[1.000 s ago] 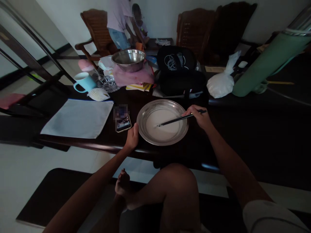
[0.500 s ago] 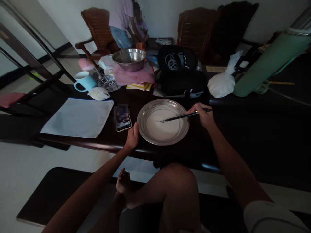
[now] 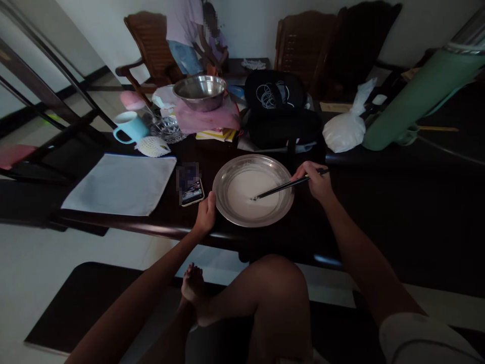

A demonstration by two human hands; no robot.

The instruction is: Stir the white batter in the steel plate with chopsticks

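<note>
Dipping into white liquid (image 3: 238, 194) with black chopsticks (image 3: 276, 189), inside wide metal basin (image 3: 223, 194) near front edge of dark table (image 3: 197, 151). Clamping chopsticks between fingers of right hand (image 3: 318, 181); touching left rim with left hand (image 3: 206, 215), cannot tell if gripping. Could splash phone (image 3: 192, 194) by stirring too fast, or tip basin by pressing rim. Dipping nearer to front rim than half a second ago.

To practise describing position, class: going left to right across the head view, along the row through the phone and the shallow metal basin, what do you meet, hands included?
Flat pale pouch → phone → left hand → shallow metal basin → right hand. The overlapping black chopsticks are left out.
</note>
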